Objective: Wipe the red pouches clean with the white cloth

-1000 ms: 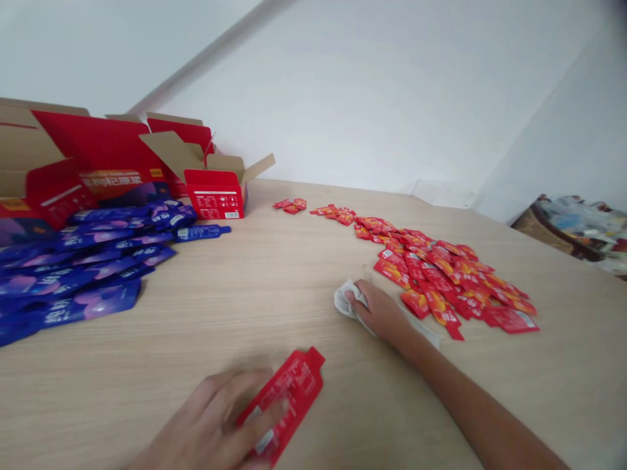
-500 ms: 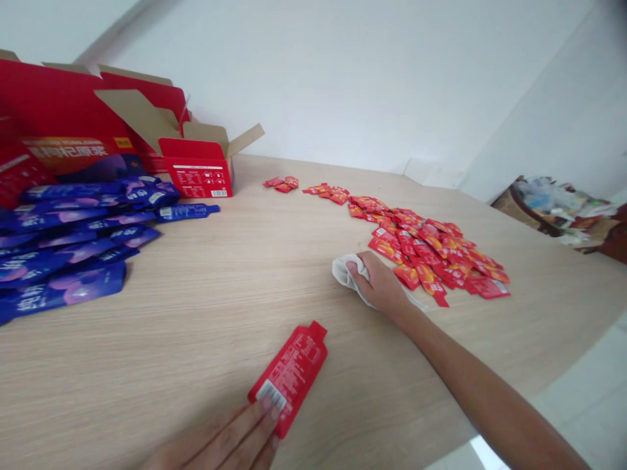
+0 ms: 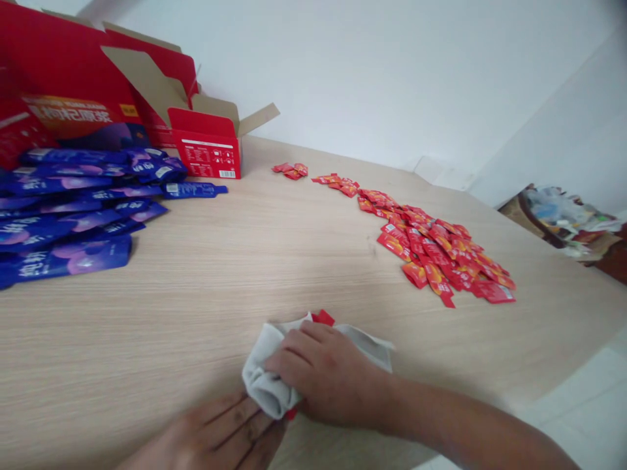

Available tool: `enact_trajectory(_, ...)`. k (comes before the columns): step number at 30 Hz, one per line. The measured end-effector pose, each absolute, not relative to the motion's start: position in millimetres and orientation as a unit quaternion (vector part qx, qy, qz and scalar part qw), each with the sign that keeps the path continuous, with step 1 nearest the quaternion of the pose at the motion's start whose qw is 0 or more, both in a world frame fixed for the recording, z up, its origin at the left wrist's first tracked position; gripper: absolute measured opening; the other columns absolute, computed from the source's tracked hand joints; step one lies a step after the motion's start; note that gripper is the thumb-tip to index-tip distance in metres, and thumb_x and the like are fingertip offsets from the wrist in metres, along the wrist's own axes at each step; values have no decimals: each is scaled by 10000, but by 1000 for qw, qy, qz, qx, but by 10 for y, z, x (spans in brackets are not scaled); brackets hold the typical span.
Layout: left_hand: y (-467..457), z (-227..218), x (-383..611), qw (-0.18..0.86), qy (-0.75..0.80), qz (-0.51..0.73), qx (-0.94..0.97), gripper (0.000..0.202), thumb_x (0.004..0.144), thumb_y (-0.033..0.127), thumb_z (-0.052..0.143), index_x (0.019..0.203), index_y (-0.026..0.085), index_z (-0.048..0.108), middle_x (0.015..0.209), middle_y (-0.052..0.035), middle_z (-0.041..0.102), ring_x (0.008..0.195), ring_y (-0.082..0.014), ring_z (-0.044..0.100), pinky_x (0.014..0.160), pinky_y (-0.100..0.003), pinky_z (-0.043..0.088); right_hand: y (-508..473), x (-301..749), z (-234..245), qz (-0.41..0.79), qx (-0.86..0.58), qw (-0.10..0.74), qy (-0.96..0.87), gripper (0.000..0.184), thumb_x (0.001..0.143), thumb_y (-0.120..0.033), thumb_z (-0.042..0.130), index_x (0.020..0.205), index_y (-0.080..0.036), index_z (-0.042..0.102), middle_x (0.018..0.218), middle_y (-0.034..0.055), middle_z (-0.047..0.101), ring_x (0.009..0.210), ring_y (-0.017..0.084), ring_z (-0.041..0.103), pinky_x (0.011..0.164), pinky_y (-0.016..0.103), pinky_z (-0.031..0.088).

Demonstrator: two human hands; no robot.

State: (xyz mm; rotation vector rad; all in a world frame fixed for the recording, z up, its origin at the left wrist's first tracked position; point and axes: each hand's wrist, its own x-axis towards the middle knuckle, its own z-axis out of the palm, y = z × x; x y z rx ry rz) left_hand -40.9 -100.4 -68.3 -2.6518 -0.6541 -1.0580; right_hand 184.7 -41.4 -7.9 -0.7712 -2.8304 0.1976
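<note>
Wood of the desk (image 3: pixel 147 307) is running open from near edge to far edge between the blue sachets (image 3: pixel 63 222) and the red sachet pile (image 3: pixel 435 254): widest lane. A small red sachet cluster (image 3: pixel 289 170) is narrowing it at the far edge. The red carton (image 3: pixel 206 147) is blocking the far left corner, the blue sachets are crowding the left edge, and the pile is obstructing the right side. The right hand (image 3: pixel 333 372), left hand (image 3: pixel 206 437) and white cloth (image 3: pixel 269 378) are occupying the near edge at centre.

The white cloth (image 3: pixel 267 375) is soft matt fabric, the red sachets (image 3: pixel 431 258) glossy plastic film, the tabletop (image 3: pixel 161 326) smooth wood-grain laminate, the carton (image 3: pixel 208 153) glossy printed card.
</note>
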Motion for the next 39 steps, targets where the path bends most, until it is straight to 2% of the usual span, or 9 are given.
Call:
enact_trajectory(4, -1074, -827, -373, 92, -240, -350, -901, 383, 1049, 194, 391, 1243, 163, 720, 1304, -26, 743, 1246, -171, 673, 1210, -297, 404, -237, 1980, -156, 66, -342, 119, -930, 140, 1012, -244, 595, 1145, -206, 615, 1115, 74, 675, 1032, 250, 580, 924, 404, 513)
enact_trajectory(7, -1093, -799, -347, 83, -258, -372, -888, 388, 1040, 156, 378, 1213, 170, 725, 1291, -5, 749, 1234, -146, 674, 1236, -288, 350, -32, 2122, -185, 39, -390, 141, -909, 136, 1028, -253, 573, 1147, -196, 603, 1107, 91, 669, 1031, 265, 596, 929, 427, 530)
enact_trajectory(10, -1072, -692, -368, 90, -246, -353, -898, 402, 1026, 146, 369, 1220, 172, 720, 1295, 4, 747, 1220, -148, 680, 1162, -273, 446, 154, 2266, -145, -8, -430, 139, -892, 142, 1011, -204, 574, 1152, -198, 590, 1116, 113, 666, 1024, 287, 613, 899, 439, 545)
enact_trajectory(13, -1045, -593, -418, 130, -221, -288, -923, 447, 1000, 99, 347, 1271, 165, 696, 1333, 2, 727, 1223, -160, 681, 1008, -269, 570, 154, 2315, -18, -32, -454, 236, -858, 104, 1034, -212, 539, 1133, -207, 568, 1061, 104, 652, 978, 274, 620, 874, 424, 539)
enact_trajectory(16, -1047, -583, -433, 140, -228, -276, -923, 418, 1033, 123, 366, 1299, 167, 686, 1321, -18, 734, 1211, -173, 693, 1011, -275, 577, -101, 2196, 62, 9, -404, 338, -850, 93, 1061, -262, 510, 1132, -213, 546, 1018, 73, 643, 943, 237, 616, 847, 380, 526)
enact_trajectory(23, -1115, -735, -357, 78, -276, -323, -902, 369, 1091, 177, 390, 1311, 194, 685, 1243, -25, 767, 1156, -174, 723, 1114, -295, 508, -346, 1913, -210, 58, -280, 159, -945, 116, 997, -221, 602, 1112, -209, 602, 1038, 49, 680, 966, 241, 593, 868, 381, 523)
enact_trajectory(32, -1031, -601, -395, 138, -249, -290, -914, 390, 1063, 149, 381, 1259, 187, 716, 1300, 12, 744, 1203, -162, 689, 1037, -254, 544, 278, 2253, -117, -31, -425, 200, -882, 176, 985, -152, 571, 1159, -178, 583, 1108, 119, 653, 1008, 288, 590, 888, 448, 533)
enact_trajectory(36, -1006, -558, -392, 148, -237, -283, -917, 406, 1063, 151, 357, 1242, 187, 719, 1300, 10, 743, 1229, -169, 672, 1022, -257, 548, -29, 2126, -29, 6, -359, 319, -877, 136, 1022, -206, 540, 1156, -203, 564, 1059, 89, 650, 962, 249, 600, 848, 394, 524)
enact_trajectory(39, -1022, -588, -370, 114, -256, -318, -906, 364, 1049, 125, 407, 1214, 191, 725, 1141, -1, 793, 1092, -151, 727, 1100, -262, 507, -300, 1950, -89, 41, -251, 252, -934, 116, 1023, -197, 542, 1127, -216, 589, 1022, 54, 675, 929, 229, 599, 801, 363, 523)
